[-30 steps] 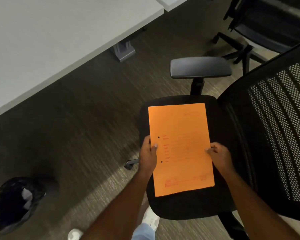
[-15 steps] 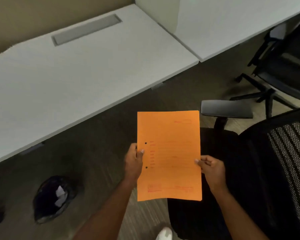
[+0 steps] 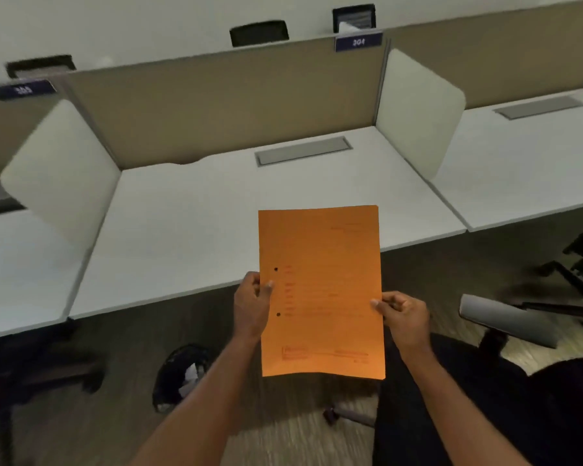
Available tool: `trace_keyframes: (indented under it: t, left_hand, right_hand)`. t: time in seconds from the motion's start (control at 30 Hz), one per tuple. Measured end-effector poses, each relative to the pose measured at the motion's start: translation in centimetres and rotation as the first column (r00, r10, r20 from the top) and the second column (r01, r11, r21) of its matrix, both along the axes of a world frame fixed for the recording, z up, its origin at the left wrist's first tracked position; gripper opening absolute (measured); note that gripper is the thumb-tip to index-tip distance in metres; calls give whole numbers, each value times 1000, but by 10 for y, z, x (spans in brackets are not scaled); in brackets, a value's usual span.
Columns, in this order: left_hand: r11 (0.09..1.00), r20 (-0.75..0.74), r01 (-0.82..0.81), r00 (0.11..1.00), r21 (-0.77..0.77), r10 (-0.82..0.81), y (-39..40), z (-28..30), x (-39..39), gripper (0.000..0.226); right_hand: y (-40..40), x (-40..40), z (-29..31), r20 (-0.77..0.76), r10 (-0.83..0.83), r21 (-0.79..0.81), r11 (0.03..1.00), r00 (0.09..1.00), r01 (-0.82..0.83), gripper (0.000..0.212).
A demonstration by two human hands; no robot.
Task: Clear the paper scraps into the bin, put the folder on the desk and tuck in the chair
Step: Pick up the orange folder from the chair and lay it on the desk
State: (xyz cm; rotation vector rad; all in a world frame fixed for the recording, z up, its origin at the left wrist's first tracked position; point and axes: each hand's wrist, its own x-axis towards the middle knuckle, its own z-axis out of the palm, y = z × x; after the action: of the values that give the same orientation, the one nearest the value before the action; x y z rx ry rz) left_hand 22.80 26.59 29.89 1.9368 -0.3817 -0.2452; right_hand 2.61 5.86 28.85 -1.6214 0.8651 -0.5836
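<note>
Ahead, a white tabletop (image 3: 196, 210) stretches between two pale side screens, backed by a tan partition (image 3: 216, 105) carrying a dark number plate (image 3: 358, 42). A grey cable hatch (image 3: 303, 151) sits near the tabletop's back edge. Low on the right stands a black chair (image 3: 505, 408), its grey armrest (image 3: 507, 322) pointing toward the desk and its seat well out from under it. An orange folder (image 3: 320, 290) is held upright in the air, its top edge over the tabletop's front edge. On the floor to the left sits a black bin (image 3: 179, 378) with white paper scraps (image 3: 191, 373) inside. The left hand (image 3: 251, 309) pinches the folder's punched edge; the right hand (image 3: 403, 316) grips the opposite edge.
</note>
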Motion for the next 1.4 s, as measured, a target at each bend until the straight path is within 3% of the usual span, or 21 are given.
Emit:
trace_keyframes:
  t: [0.2,0.5,0.97,1.1,1.4]
  left_hand:
    - [982,144,-179,972,-53,185,47,62,49,10]
    - [920,215,-356,897,-165,386,119,116,148,10]
    - [900,231,-369,878,-232,419,109,146,364,14]
    - [900,255,-378,868,-215,426,91,148,408,14]
    - [913,269,-389,873,-120,407,45,136,522,14]
  right_hand:
    - [29,81,58,45,106,-92,991,993,-101,3]
    - [83,209,108,94,199,-189,966,976,-178,8]
    - [84,425,158,85,106,-359,931,991,-69,8]
    - [72,473,161,44,83,-402,914,996,-58,19]
    - [26,591,140,-31,52,-400,914,998,-60,14]
